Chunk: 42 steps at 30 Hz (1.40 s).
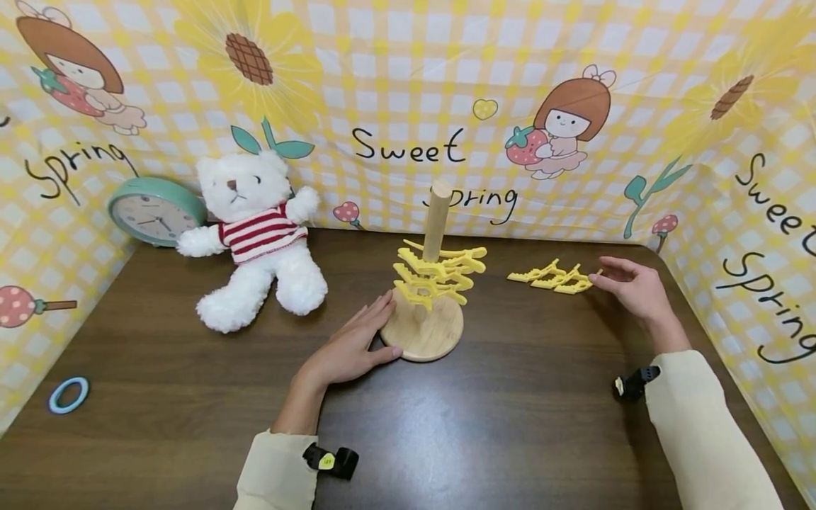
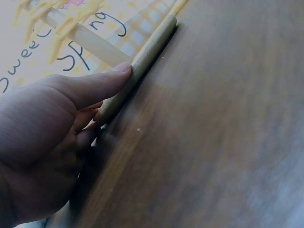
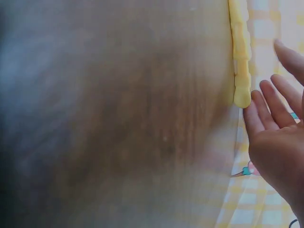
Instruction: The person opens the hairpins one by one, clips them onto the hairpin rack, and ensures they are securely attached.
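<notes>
A wooden stand [image 1: 437, 219] with an upright peg and a round base stands mid-table. Several yellow toothed plastic pieces [image 1: 440, 273] are stacked crosswise around its peg. My left hand [image 1: 350, 347] lies against the left edge of the base, fingers extended, thumb touching the front rim; the thumb [image 2: 102, 85] is on the rim in the left wrist view. On the right lies a row of similar yellow pieces [image 1: 551, 278]. My right hand [image 1: 637, 294] is at the row's right end with fingers spread. In the right wrist view fingertips [image 3: 256, 99] are beside a yellow piece [image 3: 241, 71]; contact is unclear.
A white teddy bear [image 1: 255, 237] in a striped shirt sits at the back left, beside a green round clock [image 1: 156, 211]. A light-blue ring [image 1: 69, 395] lies near the left edge. Printed yellow-checked cloth [image 1: 395, 85] walls the back and sides.
</notes>
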Motion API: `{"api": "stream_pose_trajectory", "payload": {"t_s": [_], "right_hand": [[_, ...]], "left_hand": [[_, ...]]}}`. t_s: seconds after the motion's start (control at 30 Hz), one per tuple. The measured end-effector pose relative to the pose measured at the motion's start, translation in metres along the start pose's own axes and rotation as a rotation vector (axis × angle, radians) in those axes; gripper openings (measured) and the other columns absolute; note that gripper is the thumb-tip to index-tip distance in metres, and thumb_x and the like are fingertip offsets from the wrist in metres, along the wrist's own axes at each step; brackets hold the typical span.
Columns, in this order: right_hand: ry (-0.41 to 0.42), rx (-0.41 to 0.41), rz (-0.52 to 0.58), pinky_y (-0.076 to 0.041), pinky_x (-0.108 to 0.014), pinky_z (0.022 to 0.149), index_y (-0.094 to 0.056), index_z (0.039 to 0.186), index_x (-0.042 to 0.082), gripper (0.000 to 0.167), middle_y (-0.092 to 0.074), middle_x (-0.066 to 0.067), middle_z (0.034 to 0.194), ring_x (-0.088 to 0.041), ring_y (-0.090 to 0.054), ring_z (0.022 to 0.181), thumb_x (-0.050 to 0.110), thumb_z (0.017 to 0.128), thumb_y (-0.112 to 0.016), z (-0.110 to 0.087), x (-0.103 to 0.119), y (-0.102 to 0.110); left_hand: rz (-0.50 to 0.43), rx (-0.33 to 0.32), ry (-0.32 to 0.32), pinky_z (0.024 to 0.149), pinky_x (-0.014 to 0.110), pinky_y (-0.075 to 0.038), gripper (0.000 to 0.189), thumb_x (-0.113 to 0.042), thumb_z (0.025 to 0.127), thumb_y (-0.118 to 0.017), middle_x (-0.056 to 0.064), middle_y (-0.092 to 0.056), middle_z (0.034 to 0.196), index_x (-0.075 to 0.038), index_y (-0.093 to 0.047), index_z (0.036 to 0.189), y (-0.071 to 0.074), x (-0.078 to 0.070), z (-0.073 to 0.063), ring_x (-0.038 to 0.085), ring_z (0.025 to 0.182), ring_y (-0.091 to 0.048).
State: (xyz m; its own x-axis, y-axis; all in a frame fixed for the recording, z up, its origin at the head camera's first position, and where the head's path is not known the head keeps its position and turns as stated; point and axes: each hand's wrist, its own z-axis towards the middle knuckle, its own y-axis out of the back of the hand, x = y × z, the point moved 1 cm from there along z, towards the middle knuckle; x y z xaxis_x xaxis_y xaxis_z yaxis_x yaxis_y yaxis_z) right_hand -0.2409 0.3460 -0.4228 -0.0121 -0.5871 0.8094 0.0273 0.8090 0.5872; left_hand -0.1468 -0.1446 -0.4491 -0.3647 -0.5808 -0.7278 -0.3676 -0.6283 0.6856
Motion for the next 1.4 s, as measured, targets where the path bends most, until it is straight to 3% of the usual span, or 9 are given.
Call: {"api": "stream_pose_trajectory", "payload": {"t_s": [0.1,0.17,0.23,0.37,0.47,0.63,0.87,1.4], "right_hand": [[-0.036,0.051,-0.011,-0.045,-0.005,0.078,-0.048,0.146,-0.008,0.065,-0.05,-0.031,0.144,-0.013,-0.058,0.119,0.026,0.096,-0.072,0.004,-0.004,0.001],[-0.046,0.08,-0.023,-0.044,-0.004,0.078,-0.046,0.148,-0.008,0.064,-0.047,-0.033,0.146,-0.029,-0.053,0.13,0.023,0.097,-0.071,0.006,-0.006,0.002],[-0.054,0.103,-0.035,-0.044,-0.004,0.077,-0.044,0.148,-0.009,0.064,-0.045,-0.034,0.147,-0.036,-0.049,0.132,0.02,0.098,-0.07,0.007,-0.007,0.003],[-0.063,0.129,-0.051,-0.047,-0.006,0.075,-0.043,0.149,-0.01,0.063,-0.046,-0.035,0.145,-0.008,-0.06,0.111,0.017,0.098,-0.07,0.011,-0.011,0.004],[-0.066,0.138,-0.077,-0.047,-0.006,0.074,-0.045,0.147,-0.009,0.061,-0.049,-0.035,0.142,0.01,-0.049,0.098,0.016,0.097,-0.071,0.013,-0.013,0.005],[-0.058,0.131,-0.114,-0.048,-0.008,0.073,-0.053,0.141,-0.009,0.052,-0.058,-0.032,0.134,0.012,-0.05,0.09,0.011,0.097,-0.07,0.014,-0.014,0.006],[-0.028,0.096,-0.107,-0.05,-0.01,0.071,-0.059,0.134,-0.011,0.047,-0.07,-0.007,0.111,0.013,-0.055,0.083,0.009,0.094,-0.073,0.013,-0.014,0.008],[-0.019,0.101,-0.129,-0.049,-0.01,0.071,-0.06,0.133,-0.01,0.047,-0.065,-0.027,0.123,0.014,-0.054,0.083,0.016,0.096,-0.073,0.01,-0.012,0.008]], "left_hand": [[0.0,0.002,-0.002,0.125,0.046,-0.008,0.082,-0.031,0.099,-0.068,0.013,-0.011,0.168,0.003,-0.023,0.159,0.0,-0.001,0.0,0.031,0.154,-0.009],[0.002,0.006,-0.001,0.125,0.046,-0.008,0.082,-0.032,0.099,-0.068,0.013,-0.01,0.169,0.002,-0.022,0.159,-0.001,-0.001,0.0,0.03,0.155,-0.008],[0.002,0.009,0.003,0.125,0.046,-0.007,0.083,-0.032,0.099,-0.067,0.011,-0.01,0.169,0.001,-0.022,0.159,-0.001,-0.001,0.001,0.029,0.155,-0.008],[0.003,0.009,0.013,0.125,0.046,-0.007,0.083,-0.033,0.099,-0.067,0.01,-0.009,0.169,0.0,-0.021,0.16,0.0,0.001,0.0,0.028,0.155,-0.007],[0.002,0.009,0.017,0.125,0.047,-0.007,0.083,-0.033,0.099,-0.067,0.01,-0.009,0.169,0.0,-0.021,0.16,0.0,0.001,0.0,0.028,0.155,-0.007],[-0.001,0.011,0.024,0.125,0.047,-0.007,0.083,-0.034,0.1,-0.066,0.009,-0.009,0.169,-0.001,-0.021,0.16,0.0,0.001,-0.001,0.029,0.155,-0.006],[-0.006,0.015,0.025,0.125,0.046,-0.007,0.082,-0.033,0.1,-0.066,0.009,-0.008,0.169,0.0,-0.021,0.16,0.0,0.0,-0.001,0.028,0.155,-0.006],[-0.005,0.013,0.019,0.125,0.046,-0.007,0.082,-0.033,0.1,-0.067,0.01,-0.009,0.169,0.001,-0.021,0.16,0.0,0.0,0.0,0.028,0.155,-0.006]]}}
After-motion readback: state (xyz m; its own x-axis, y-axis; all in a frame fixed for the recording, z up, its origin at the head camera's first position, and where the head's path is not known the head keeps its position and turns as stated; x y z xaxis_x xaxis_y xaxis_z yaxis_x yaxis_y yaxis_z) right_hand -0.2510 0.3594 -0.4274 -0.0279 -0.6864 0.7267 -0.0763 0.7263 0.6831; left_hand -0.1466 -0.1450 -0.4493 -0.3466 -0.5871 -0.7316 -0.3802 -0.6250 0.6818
